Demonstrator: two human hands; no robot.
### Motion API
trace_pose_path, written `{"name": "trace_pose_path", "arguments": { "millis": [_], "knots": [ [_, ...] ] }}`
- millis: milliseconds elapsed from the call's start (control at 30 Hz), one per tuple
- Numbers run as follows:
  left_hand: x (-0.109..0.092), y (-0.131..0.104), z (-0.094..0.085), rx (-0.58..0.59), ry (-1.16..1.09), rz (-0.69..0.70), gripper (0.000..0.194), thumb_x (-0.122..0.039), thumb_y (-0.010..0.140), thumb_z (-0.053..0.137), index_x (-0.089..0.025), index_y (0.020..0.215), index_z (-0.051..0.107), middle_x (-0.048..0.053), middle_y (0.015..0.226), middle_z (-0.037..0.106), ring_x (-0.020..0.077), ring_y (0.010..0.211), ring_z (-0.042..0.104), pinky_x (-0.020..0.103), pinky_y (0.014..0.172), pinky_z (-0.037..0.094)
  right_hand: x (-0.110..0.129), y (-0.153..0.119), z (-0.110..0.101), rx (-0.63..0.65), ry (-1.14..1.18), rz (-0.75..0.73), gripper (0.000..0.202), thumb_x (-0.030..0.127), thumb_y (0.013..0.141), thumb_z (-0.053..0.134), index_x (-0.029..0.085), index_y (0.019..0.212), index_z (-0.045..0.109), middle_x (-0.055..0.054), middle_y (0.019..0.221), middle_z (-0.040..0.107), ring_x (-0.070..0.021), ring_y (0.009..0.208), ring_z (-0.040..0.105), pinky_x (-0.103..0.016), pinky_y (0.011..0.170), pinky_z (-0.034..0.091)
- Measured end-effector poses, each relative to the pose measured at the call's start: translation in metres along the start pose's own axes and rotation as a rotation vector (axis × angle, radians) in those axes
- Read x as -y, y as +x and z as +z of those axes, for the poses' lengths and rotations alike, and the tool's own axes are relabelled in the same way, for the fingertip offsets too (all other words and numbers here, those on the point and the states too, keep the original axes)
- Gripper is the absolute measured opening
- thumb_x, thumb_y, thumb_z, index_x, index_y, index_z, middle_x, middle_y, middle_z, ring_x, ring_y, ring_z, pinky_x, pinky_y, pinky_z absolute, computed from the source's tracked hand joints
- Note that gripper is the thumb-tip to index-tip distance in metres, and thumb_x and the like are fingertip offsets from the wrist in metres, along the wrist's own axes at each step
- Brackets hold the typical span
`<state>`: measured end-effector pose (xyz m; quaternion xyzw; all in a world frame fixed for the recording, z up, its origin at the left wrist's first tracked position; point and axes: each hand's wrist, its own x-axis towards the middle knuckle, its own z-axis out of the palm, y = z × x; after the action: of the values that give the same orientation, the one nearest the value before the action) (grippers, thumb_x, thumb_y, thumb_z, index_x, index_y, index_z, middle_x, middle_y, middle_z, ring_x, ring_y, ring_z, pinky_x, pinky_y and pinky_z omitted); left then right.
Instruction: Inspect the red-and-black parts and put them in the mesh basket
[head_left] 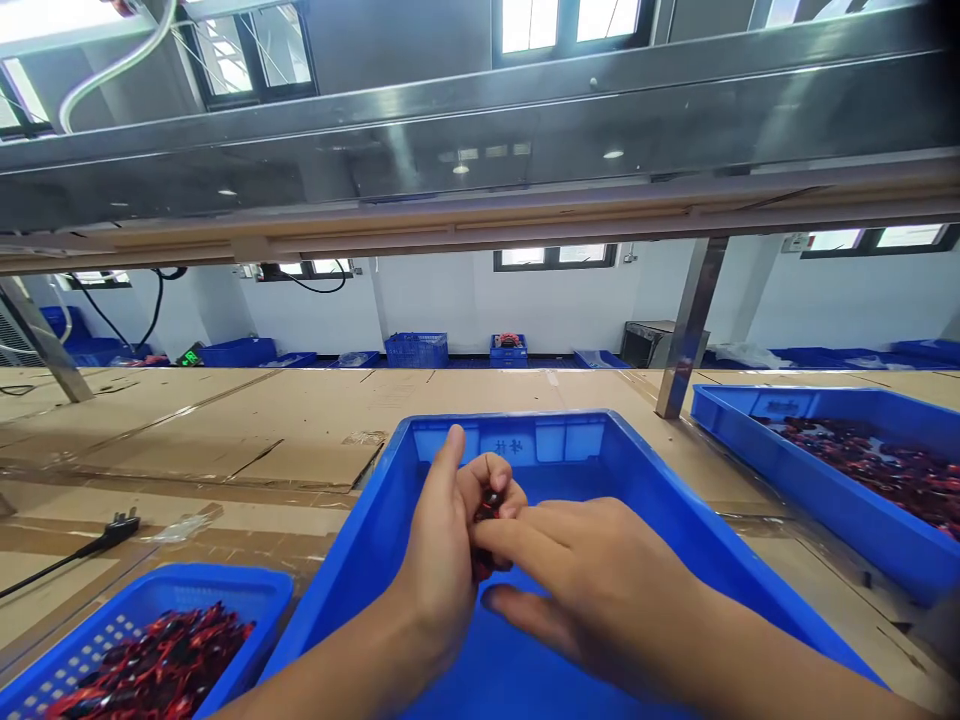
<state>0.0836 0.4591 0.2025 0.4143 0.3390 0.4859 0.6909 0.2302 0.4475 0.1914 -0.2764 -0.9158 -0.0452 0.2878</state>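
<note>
My left hand [442,540] is curled, thumb up, around small dark red and black shiny parts [489,505]. Their exact kind is hidden by the fingers. My right hand [585,570] meets it from the right, its fingertips pressed against the same parts. Both hands are above a large blue bin [510,435], whose blue floor shows around them. At the lower left, a blue perforated basket [247,580] holds a heap of similar red and black parts [161,665].
Another blue bin [795,500] with many red and black parts stands at the right. A black power plug [116,530] lies on the cardboard-covered table [285,420]. A metal post [690,330] rises behind the bins, and a metal beam [450,150] crosses overhead.
</note>
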Motion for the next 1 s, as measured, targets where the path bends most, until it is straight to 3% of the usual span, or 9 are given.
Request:
{"name": "trace_pose_path", "arguments": {
  "millis": [100,167,233,333,433,700,1000],
  "knots": [
    [0.001,-0.003,0.003,0.103,-0.049,0.008,0.058,-0.072,0.088,0.025,-0.019,0.073,0.044,-0.002,0.067,0.045,0.0088,0.051,0.032,0.020,0.047,0.027,-0.001,-0.001,0.004,-0.090,-0.141,-0.060,0.006,0.022,0.091,0.060,0.018,0.092,0.064,-0.002,0.079,0.071,-0.0192,0.066,0.064,-0.032,0.054,0.038],
    [0.000,-0.005,0.004,0.165,-0.105,0.029,0.059,-0.071,0.089,0.022,-0.019,0.074,0.044,0.000,0.071,0.047,0.0097,0.055,0.037,0.020,0.052,0.031,0.000,0.000,0.003,-0.139,-0.180,-0.090,0.011,0.023,0.091,0.058,0.018,0.086,0.065,-0.002,0.074,0.069,-0.0192,0.063,0.062,-0.032,0.054,0.038],
    [-0.001,-0.007,0.005,0.193,-0.157,0.048,0.060,-0.071,0.089,0.021,-0.018,0.075,0.045,0.001,0.074,0.048,0.0104,0.058,0.040,0.021,0.057,0.035,0.003,0.002,0.000,-0.177,-0.086,-0.051,0.007,0.024,0.086,0.067,0.018,0.083,0.065,0.000,0.071,0.069,-0.0167,0.060,0.062,-0.029,0.054,0.040],
    [-0.003,-0.012,0.007,0.185,-0.203,0.064,0.057,-0.070,0.089,0.022,-0.019,0.077,0.045,0.000,0.075,0.048,0.0100,0.054,0.037,0.023,0.056,0.034,0.010,0.005,-0.002,-0.242,0.200,0.059,0.022,0.022,0.071,0.082,0.019,0.083,0.064,0.006,0.061,0.064,-0.0088,0.050,0.056,-0.019,0.048,0.041],
    [-0.003,-0.015,0.009,0.194,-0.266,0.079,0.058,-0.070,0.089,0.019,-0.020,0.077,0.044,0.001,0.075,0.046,0.0118,0.056,0.038,0.024,0.057,0.033,0.015,0.007,-0.002,-0.299,0.330,0.031,0.020,0.018,0.072,0.080,0.019,0.085,0.065,0.009,0.054,0.058,-0.0060,0.043,0.049,-0.016,0.045,0.039],
    [0.001,-0.013,0.008,0.245,-0.322,0.137,0.055,-0.067,0.089,0.028,-0.018,0.076,0.049,0.003,0.073,0.044,0.0145,0.066,0.038,0.026,0.068,0.034,0.016,0.003,0.001,-0.249,0.304,-0.049,0.025,0.006,0.077,0.064,0.024,0.094,0.065,0.009,0.054,0.060,-0.0067,0.046,0.054,-0.015,0.050,0.041],
    [-0.001,-0.010,0.010,0.065,-0.353,0.153,0.051,-0.066,0.088,0.036,-0.019,0.076,0.050,0.002,0.073,0.048,0.0142,0.066,0.041,0.025,0.067,0.038,0.012,0.005,-0.001,-0.318,0.286,-0.071,0.030,0.003,0.075,0.061,0.024,0.096,0.061,0.010,0.058,0.061,-0.0054,0.041,0.046,-0.015,0.046,0.039]
  ]
}}
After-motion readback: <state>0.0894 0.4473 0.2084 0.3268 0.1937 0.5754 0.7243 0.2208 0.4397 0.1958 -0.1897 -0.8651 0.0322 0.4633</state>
